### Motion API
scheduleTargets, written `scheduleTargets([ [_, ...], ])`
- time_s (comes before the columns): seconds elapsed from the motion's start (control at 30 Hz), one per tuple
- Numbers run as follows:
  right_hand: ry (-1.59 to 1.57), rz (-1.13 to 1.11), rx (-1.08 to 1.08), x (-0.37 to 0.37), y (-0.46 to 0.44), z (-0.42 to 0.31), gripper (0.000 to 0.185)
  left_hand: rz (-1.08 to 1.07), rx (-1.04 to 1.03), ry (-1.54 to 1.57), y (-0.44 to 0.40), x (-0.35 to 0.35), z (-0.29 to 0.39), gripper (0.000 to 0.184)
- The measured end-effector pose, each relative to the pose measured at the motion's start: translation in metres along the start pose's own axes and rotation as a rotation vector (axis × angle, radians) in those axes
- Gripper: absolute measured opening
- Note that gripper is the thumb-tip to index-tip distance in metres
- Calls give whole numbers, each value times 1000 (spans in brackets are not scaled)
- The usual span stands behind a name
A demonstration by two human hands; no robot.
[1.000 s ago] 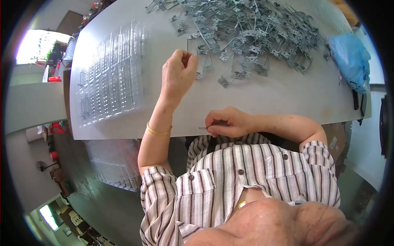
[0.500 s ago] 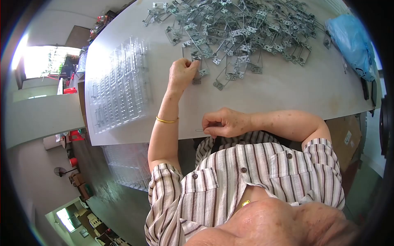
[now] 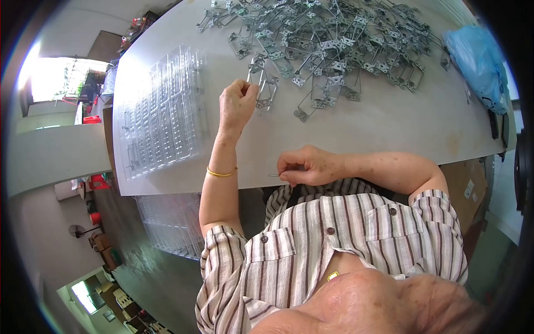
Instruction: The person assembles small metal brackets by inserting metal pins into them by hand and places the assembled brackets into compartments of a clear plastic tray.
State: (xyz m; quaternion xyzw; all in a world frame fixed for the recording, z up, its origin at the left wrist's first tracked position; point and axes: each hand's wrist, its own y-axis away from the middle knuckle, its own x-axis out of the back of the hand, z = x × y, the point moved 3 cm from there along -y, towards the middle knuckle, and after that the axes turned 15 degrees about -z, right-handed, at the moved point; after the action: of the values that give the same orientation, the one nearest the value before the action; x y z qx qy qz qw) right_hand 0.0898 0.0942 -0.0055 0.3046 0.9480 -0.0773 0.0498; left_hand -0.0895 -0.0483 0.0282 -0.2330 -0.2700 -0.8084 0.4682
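The left hand, just off the near-left edge of the metal pile, pinches a wire-and-plate bracket beyond its fingertips; the right hand, nearer the body than the pile, grips a thin pin.

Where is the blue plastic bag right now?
In the head view, the blue plastic bag sits on the person's right, along the right edge of the table, just right of the heap of metal parts.
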Motion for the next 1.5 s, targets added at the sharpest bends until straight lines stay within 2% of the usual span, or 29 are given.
scheduleTargets([
  [0.23,-26,17,17,0,1,-1,8,-166,-19,316,4,2,1,21],
  [0.33,-74,42,-14,1,4,-6,9,-271,-179,581,5,-3,11,16],
  [0.43,-127,100,-29,4,5,-10,9,-432,-275,839,1,-10,12,12],
  [0.53,-165,196,16,11,9,-25,8,-504,-319,1026,-2,-20,21,12],
  [0.73,50,562,202,59,19,-53,5,-671,-344,1136,-14,-37,19,16],
  [0.87,270,832,215,95,32,-63,6,-673,-375,1067,-11,-46,23,41],
  [1.03,268,875,165,103,37,-55,6,-739,-386,1069,-5,-49,20,65],
  [1.13,363,860,129,100,35,-53,5,-754,-395,1104,-1,-48,21,65],
  [1.23,381,852,126,97,33,-53,4,-883,-460,1153,-4,-47,16,57],
  [1.5,445,829,111,94,34,-52,4,-853,-392,1113,5,-44,18,59],
])
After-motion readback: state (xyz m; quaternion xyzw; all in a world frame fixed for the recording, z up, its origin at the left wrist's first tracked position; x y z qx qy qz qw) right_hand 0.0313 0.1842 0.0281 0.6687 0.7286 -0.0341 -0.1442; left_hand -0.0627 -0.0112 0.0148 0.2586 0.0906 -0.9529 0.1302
